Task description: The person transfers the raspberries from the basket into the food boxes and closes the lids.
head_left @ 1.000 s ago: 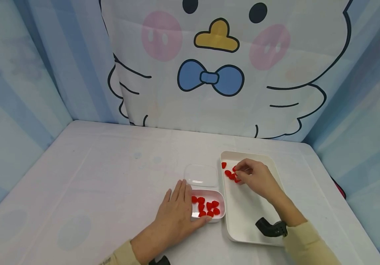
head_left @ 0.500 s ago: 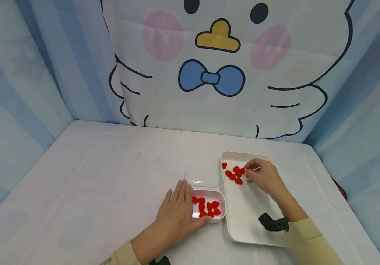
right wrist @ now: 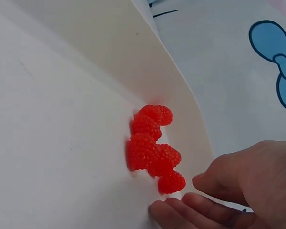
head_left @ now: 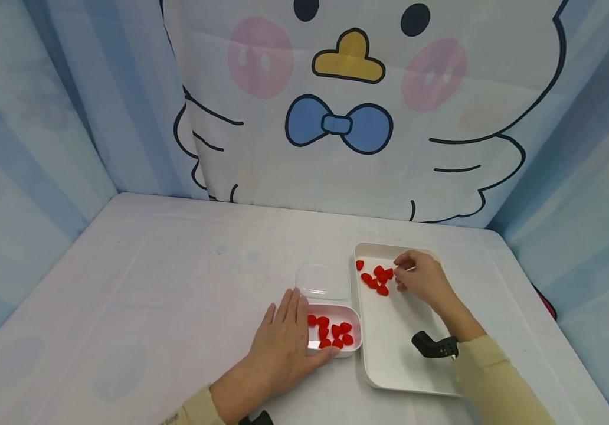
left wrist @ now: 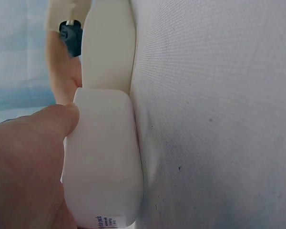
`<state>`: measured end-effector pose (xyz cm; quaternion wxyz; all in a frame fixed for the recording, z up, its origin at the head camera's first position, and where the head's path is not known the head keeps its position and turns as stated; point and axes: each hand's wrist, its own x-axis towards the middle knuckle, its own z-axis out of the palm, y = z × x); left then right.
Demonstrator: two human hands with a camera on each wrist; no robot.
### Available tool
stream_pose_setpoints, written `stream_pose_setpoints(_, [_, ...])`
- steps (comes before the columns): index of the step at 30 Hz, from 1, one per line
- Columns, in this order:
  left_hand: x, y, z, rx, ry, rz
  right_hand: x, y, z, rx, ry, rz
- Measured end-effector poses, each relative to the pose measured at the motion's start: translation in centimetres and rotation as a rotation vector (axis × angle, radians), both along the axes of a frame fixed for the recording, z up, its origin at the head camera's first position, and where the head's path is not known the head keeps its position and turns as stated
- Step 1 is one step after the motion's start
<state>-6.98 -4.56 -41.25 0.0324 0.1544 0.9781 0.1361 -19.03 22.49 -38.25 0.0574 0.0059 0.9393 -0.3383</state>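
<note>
Several red raspberries [head_left: 382, 277] lie clustered at the far left of a white tray [head_left: 389, 348]. Just right of them is my right hand [head_left: 425, 282]; in the right wrist view its thumb and fingers stand apart, beside the nearest raspberry [right wrist: 172, 182], with nothing between them. My left hand [head_left: 280, 348] rests against the left side of a small white box [head_left: 331, 309], its fingers straight and its thumb along the near wall. More raspberries [head_left: 336, 330] sit inside this box. In the left wrist view the thumb touches the top edge of the box [left wrist: 102, 157].
A clear plastic lid [head_left: 323, 281] lies behind the box, left of the tray. The tray stands directly right of the box and has raised walls. Cartoon-printed cloth [head_left: 336, 177] hangs behind the white table [head_left: 177, 283], with blue curtains at both sides.
My right hand has drawn back to the right from the raspberries, leaving them on the tray, and its fingers have parted. The left hand and the box have stayed put.
</note>
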Motion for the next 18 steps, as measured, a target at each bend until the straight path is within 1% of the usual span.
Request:
stream_pose_setpoints(9, [0.0, 0.0, 0.1, 0.005, -0.004, 0.003, -1.1, 0.1, -0.2, 0.061, -0.041, 0.014])
stream_pose_setpoints(18, [0.1, -0.1, 0.1, 0.005, -0.006, 0.004, -1.7, -0.2, -0.1, 0.087, -0.077, 0.024])
